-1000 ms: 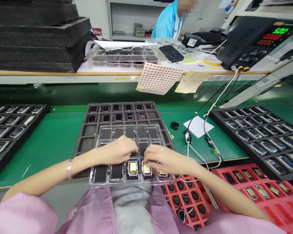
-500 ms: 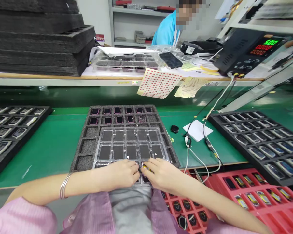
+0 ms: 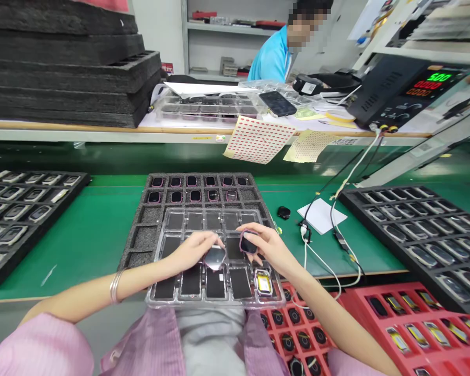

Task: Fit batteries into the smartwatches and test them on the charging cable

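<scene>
Over a clear plastic tray (image 3: 215, 300), my left hand (image 3: 196, 249) pinches a glossy, rounded grey piece (image 3: 214, 257) the size of a watch face. Its exact kind is hard to tell. A dark smartwatch case (image 3: 248, 241) with a purple-pink rim is gripped between the thumb and fingers of my right hand (image 3: 268, 248). The two held pieces are apart. In the tray's front right pocket lies a watch part (image 3: 263, 282) with a yellow-edged white face. The other visible pockets show dark bottoms.
Beneath the plastic tray is a grey foam tray (image 3: 144, 237) with several watch cases in its back rows. Black trays (image 3: 376, 232) of watch frames flank it. Red trays (image 3: 360, 308) stand front right. White cables (image 3: 306, 261) cross the bench. A person (image 3: 270, 57) is behind the shelf.
Both hands have risen from the tray's front pockets and moved apart, now with a separate piece in each. The yellow-edged part shows in the front right pocket. The camera view has shifted slightly.
</scene>
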Tool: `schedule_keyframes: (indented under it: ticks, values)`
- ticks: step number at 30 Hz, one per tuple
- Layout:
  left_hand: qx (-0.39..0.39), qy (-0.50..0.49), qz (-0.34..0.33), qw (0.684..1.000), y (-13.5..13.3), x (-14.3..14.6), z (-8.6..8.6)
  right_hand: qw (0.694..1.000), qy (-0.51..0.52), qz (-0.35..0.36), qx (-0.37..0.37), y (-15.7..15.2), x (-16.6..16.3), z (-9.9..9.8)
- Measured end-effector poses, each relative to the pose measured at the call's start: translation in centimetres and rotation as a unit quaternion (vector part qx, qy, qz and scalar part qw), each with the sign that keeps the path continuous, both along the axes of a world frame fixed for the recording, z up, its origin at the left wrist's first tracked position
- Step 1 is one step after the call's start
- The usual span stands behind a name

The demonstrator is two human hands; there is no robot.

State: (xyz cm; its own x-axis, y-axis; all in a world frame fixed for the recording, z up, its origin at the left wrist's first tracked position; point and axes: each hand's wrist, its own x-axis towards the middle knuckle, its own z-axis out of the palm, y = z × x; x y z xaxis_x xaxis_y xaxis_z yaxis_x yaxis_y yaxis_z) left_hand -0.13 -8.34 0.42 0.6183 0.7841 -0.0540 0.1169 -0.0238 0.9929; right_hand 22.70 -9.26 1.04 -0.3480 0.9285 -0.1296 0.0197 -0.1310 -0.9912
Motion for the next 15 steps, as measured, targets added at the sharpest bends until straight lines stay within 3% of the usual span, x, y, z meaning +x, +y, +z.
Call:
schedule_keyframes:
  ticks: [3,7,9,15]
  values:
    - [-0.164,-0.085,0.073,0.980,1.1,0.6,-0.1,0.999,0.021,-0.015,-0.028,1.0,-0.5,-0.4]
    - [-0.240,-0.101,0.062,0.964,2.2,0.8,-0.4,0.997,0.045,0.004,-0.070,1.4,-0.8,-1.0]
    - [-0.220,-0.070,0.059,0.971,2.4,0.7,-0.8,0.993,0.073,0.013,-0.087,1.3,-1.0,-1.1]
    - [-0.051,-0.005,0.074,0.996,2.4,0.9,-2.3,0.989,0.129,0.020,-0.073,1.1,-1.3,-1.2]
